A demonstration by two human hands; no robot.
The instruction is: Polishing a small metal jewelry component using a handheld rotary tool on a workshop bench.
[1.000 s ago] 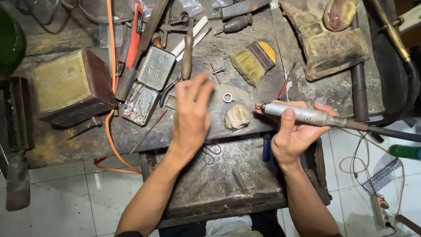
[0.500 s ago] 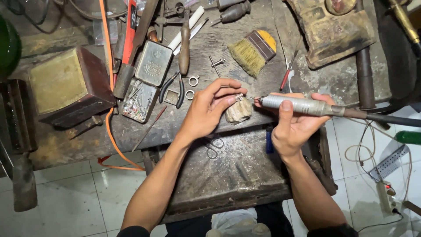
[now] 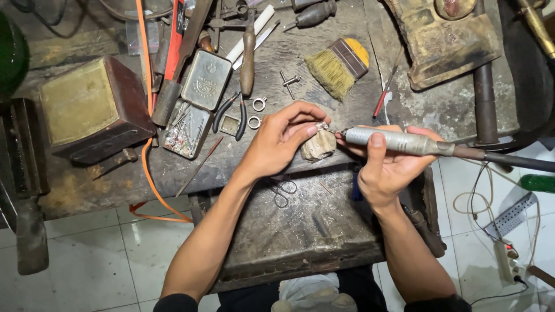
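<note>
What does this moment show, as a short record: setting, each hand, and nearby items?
Setting: worn dark workbench over a white tiled floor
Left hand: pinches a small metal piece against a pale bench peg
Right hand: grips a grey rotary handpiece, tip pointed at the piece
Nearby: brush, two metal rings, pliers, open tin of small bits, scissors

we see the left hand point(image 3: 283, 138) pinching a small metal piece point(image 3: 321, 126) over a bench peg point(image 3: 318, 145) (worn, pale), the right hand point(image 3: 387, 167) gripping a rotary handpiece point(image 3: 399, 141) whose tip meets it.
</note>
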